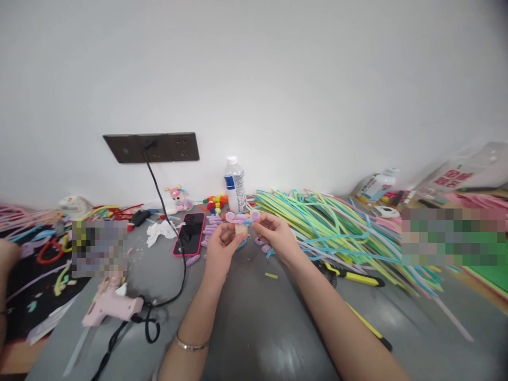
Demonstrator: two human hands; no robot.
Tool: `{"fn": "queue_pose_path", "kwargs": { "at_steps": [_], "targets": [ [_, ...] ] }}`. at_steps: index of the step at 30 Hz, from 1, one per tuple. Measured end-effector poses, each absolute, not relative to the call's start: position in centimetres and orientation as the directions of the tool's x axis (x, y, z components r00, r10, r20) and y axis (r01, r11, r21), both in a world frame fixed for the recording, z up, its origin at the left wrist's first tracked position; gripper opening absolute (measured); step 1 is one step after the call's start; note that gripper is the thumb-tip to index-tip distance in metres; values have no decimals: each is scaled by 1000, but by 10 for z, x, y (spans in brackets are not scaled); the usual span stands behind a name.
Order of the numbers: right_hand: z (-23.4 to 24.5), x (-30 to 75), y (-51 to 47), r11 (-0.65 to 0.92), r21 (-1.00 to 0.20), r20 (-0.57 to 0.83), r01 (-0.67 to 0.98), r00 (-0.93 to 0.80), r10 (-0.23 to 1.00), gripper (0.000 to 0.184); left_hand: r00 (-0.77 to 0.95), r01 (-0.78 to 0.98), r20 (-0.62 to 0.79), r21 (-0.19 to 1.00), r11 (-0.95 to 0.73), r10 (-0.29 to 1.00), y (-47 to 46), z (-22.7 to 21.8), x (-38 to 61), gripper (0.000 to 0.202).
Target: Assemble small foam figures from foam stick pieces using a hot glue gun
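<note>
**Item 1: purple curled piece (242, 216) of fuzzy wire.** We are holding it just above the grey table (254, 317), in front of the water bottle (235, 184), between both hands. Lifting it off the surface is, as we judge it, leaving every side free to the fingers.

**Item 2: left hand (220, 247).** The palm is turning inward and the fingers are curling closed around the piece's lower part. The forearm is coming in from below.

**Item 3: right hand (278, 235).** Thumb and forefinger are pinching the piece's right end. The forearm is stretching in from the lower right.

**Item 4: surroundings.**
- A phone (189, 234) is lying just left of the left hand.
- A pink glue gun (111, 304) is resting further left, its cable running towards the wall socket (153, 147).
- A pile of coloured wires (349, 227) is spreading to the right.
</note>
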State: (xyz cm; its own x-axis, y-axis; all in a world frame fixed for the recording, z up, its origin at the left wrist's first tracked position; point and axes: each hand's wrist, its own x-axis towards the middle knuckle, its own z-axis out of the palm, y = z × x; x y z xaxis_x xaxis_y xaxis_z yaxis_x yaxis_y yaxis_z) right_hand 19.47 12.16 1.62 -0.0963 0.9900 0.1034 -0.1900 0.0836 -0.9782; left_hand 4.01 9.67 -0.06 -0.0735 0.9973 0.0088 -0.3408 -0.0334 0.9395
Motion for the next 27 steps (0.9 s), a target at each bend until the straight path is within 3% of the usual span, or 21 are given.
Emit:
{"fn": "queue_pose_path", "kwargs": {
  "at_steps": [22, 27],
  "targets": [
    [16, 194, 121, 109, -975, 129, -192, -95, 987, 46, -68, -363, 29, 930, -51, 997, 95, 2, 41, 44],
    [17, 194, 121, 133, -971, 155, -200, -96, 983, 43, -87, -411, -31, 911, -8, 996, 95, 5, 42, 49]
  ]
}}
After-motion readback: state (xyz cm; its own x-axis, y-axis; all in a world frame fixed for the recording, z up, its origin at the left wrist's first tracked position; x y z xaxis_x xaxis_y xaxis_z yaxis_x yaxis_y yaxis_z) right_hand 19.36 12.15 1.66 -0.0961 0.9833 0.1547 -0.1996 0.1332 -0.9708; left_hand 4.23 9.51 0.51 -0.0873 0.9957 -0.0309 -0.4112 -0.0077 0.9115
